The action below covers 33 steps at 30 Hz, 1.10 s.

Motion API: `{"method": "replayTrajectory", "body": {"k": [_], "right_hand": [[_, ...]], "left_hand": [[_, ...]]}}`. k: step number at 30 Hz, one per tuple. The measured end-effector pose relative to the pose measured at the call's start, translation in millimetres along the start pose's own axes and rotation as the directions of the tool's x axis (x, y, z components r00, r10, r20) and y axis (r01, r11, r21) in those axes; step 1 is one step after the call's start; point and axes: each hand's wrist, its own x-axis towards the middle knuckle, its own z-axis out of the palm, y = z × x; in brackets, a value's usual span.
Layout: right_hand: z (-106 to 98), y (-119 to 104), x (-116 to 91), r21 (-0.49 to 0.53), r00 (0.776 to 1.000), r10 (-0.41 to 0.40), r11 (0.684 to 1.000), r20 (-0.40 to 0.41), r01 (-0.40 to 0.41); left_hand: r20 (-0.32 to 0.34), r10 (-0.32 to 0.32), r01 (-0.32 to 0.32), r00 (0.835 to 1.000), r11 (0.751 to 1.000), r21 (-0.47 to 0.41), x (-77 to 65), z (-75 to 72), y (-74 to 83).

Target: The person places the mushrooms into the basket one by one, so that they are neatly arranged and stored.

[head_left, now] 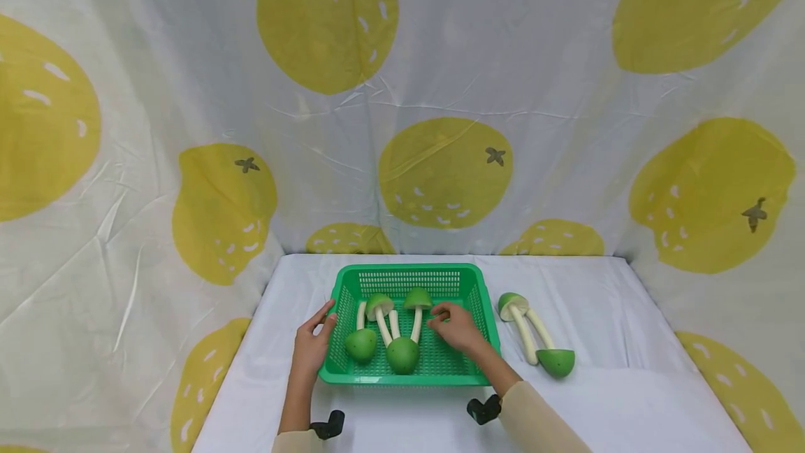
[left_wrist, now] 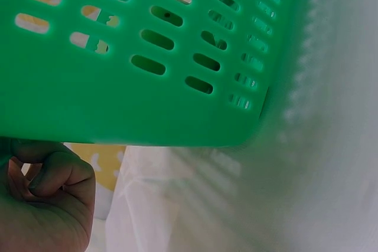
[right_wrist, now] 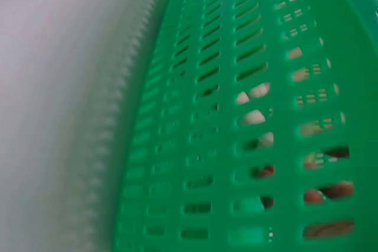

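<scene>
A green plastic basket (head_left: 465,372) stands on the white cloth with several green-capped toy mushrooms inside. One mushroom (head_left: 418,298) lies nearest my right hand, cap at the back and pale stem toward the front. My right hand (head_left: 458,328) reaches over the basket's right side, its bent fingertips just beside that cap with nothing seen between them. Through the slots in the right wrist view, only bits of the fingers show. At the left rim, my left hand (head_left: 311,345) holds the basket; its curled fingers (left_wrist: 65,172) are by the edge in the left wrist view.
To the right of the basket lie two more mushrooms, one with its cap (head_left: 512,303) at the back, the other with its cap (head_left: 556,362) at the front. A lemon-print curtain (head_left: 446,173) surrounds the white table (head_left: 604,313) at the back and sides.
</scene>
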Motion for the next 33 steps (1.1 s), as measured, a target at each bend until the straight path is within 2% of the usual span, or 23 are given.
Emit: {"method": "replayTrajectory", "body": {"k": [8,15,22,27,33], "right_hand": [[-13.9,1.4,-2.7,-0.057,0.998,-0.037,0.998,-0.06,0.034],[-30.4,-7.6,-7.8,-0.011,0.995,-0.063,0.998,-0.073,0.063],[-60.9,-16.8,-14.3,-0.029,0.99,-0.082,0.996,-0.111,0.08],[-84.5,-14.6,-18.2,-0.04,0.983,-0.103,0.994,-0.15,0.098],[-108.7,-8.4,-25.3,-0.034,0.98,-0.077,0.997,-0.186,0.071]], "left_hand": [[0.009,0.003,-0.003,1.0,1.0,-0.004,0.2,-1.1,-1.3],[0.014,0.016,-0.016,1.0,1.0,-0.012,1.2,-0.8,-1.7],[0.004,0.021,-0.021,1.0,1.0,0.001,1.1,-1.7,-0.2],[0.012,0.011,-0.011,1.0,1.0,0.002,0.3,-1.4,0.4],[0.024,-0.006,0.006,1.0,1.0,0.0,0.4,-0.9,-0.4]]}}
